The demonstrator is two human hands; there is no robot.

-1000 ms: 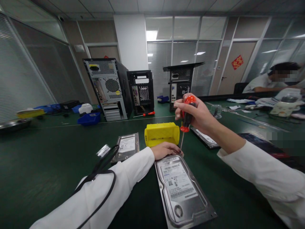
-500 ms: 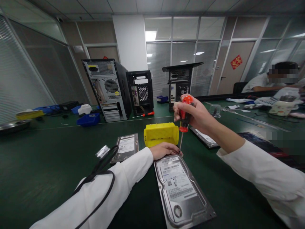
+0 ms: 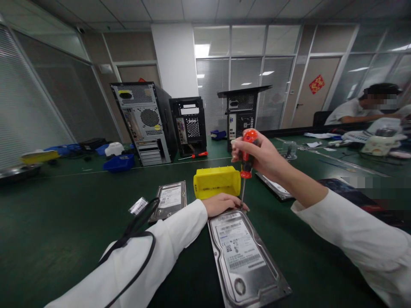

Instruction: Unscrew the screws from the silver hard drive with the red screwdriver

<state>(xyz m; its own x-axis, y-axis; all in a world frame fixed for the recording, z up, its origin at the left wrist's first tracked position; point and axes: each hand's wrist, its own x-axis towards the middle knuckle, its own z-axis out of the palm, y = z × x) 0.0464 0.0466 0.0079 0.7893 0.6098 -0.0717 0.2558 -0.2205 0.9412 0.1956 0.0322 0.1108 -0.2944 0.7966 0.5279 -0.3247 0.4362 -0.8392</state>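
Observation:
A silver hard drive (image 3: 244, 256) lies flat on the green table in front of me, label up. My left hand (image 3: 223, 203) rests on its far edge, fingers laid flat over the far corner. My right hand (image 3: 258, 154) is closed around the red and black handle of a screwdriver (image 3: 246, 156), held upright. The screwdriver's thin shaft points down, and its tip meets the drive's far right corner beside my left fingertips.
A yellow plastic bin (image 3: 216, 182) stands just beyond the drive. Another hard drive (image 3: 170, 199) lies to the left, a third (image 3: 276, 186) to the right. Three computer towers (image 3: 150, 122) stand at the back. A black cable (image 3: 138, 226) crosses my left sleeve. Another person (image 3: 369, 109) sits far right.
The view has shifted slightly. My right hand with the screwdriver has drifted a little to the left; my left hand stays on the drive's far edge.

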